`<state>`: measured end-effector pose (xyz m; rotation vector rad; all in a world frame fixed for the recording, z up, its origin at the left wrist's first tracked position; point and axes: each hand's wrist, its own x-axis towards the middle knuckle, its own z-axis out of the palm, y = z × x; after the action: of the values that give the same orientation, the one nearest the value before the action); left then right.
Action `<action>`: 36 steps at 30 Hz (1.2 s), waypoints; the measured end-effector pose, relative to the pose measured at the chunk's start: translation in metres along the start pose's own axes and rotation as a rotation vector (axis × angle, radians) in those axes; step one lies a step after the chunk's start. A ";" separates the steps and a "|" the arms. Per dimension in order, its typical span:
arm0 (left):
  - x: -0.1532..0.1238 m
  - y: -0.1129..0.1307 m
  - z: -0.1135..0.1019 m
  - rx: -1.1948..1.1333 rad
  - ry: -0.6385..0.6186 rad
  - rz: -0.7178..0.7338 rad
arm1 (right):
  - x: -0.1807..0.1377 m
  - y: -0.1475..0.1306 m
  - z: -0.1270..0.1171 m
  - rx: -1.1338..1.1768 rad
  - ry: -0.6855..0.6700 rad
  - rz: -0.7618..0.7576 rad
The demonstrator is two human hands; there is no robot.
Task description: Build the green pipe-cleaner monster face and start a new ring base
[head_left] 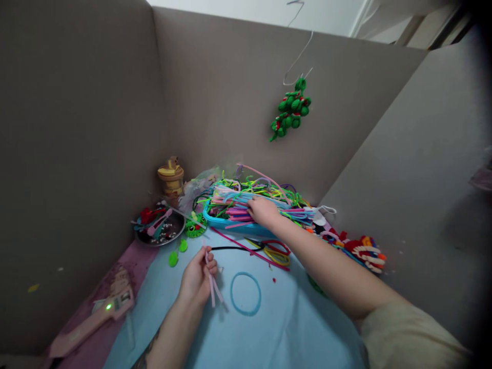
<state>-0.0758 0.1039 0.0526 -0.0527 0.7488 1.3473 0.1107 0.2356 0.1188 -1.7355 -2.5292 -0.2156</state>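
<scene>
Pale pink pipe cleaners [216, 292] are pinched in my left hand [200, 274], their ends hanging below the fingers above the blue cloth. My right hand [265, 211] reaches into the blue tray [221, 223], fingers bent on the bundled pipe cleaners [244, 197] heaped there in blue, pink, green and other colours. Its fingertips are partly hidden among the stems. Lying on the cloth is a light blue pipe cleaner ring [246, 313]. Scissors [277, 253] with red and yellow handles rest just in front of the tray.
A pink glue gun [96, 318] with a lit green light lies at left. Behind it are a metal bowl [175, 231] of small parts and a lidded cup [171, 179]. Colourful pieces [367, 253] sit at right. A green ornament [294, 110] hangs before grey partition walls.
</scene>
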 end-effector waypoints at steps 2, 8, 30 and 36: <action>-0.001 0.000 0.000 0.001 -0.007 -0.002 | 0.005 -0.001 -0.001 -0.009 -0.003 -0.013; -0.002 -0.003 0.001 0.013 -0.012 -0.014 | 0.016 -0.020 -0.004 0.017 0.060 -0.069; 0.003 -0.003 -0.001 0.052 0.015 -0.017 | -0.025 -0.036 0.037 -0.087 0.020 -0.170; 0.004 -0.002 -0.002 0.065 0.016 -0.007 | -0.024 -0.050 0.035 -0.062 0.026 -0.218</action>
<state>-0.0745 0.1061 0.0480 -0.0139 0.8045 1.3163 0.0735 0.2011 0.0771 -1.4623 -2.7187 -0.3291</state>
